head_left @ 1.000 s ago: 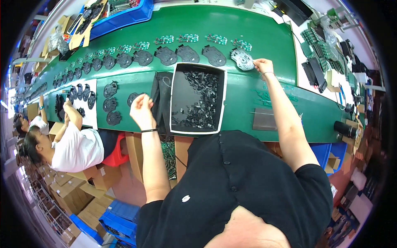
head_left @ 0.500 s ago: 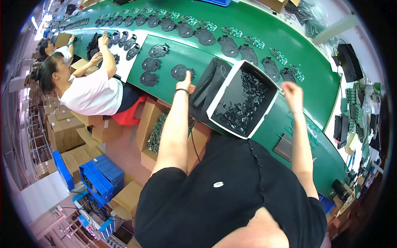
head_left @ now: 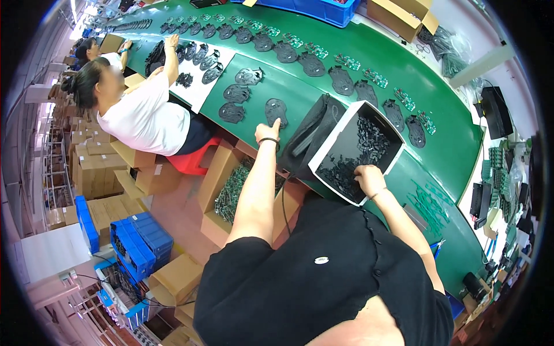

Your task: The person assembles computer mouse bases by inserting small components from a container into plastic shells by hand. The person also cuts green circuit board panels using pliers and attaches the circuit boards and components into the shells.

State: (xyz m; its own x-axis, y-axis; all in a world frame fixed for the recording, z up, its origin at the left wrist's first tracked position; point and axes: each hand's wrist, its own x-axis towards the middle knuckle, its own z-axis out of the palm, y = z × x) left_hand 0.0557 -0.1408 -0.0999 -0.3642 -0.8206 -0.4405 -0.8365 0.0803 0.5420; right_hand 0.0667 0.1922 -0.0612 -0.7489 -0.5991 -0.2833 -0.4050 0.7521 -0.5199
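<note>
My left hand (head_left: 268, 133) is closed at the near edge of a black mouse-shaped plastic shell (head_left: 276, 108), which lies on the green bench; the thumb rests against the shell. In a white-rimmed box (head_left: 390, 161), my right hand (head_left: 370, 180) dips into a heap of small black plastic pieces (head_left: 372, 141). Its fingers are bunched together, and whatever is between them is hidden. A black padded bag or cloth (head_left: 311, 130) lies against the box's left side. Left of the held shell sit several similar black shells (head_left: 236, 93).
Along the green bench (head_left: 461, 164) runs a row of black shells (head_left: 341, 81) beside green circuit boards (head_left: 375, 78). Thin green strips (head_left: 430, 205) lie to the right. A co-worker in white (head_left: 147, 124) sits at the left. An open carton (head_left: 210, 199) stands below the bench edge.
My right hand has moved left from beyond the box's right side down into the black pieces. My left hand stays at the shell, which now points more away from me. The view has shifted.
</note>
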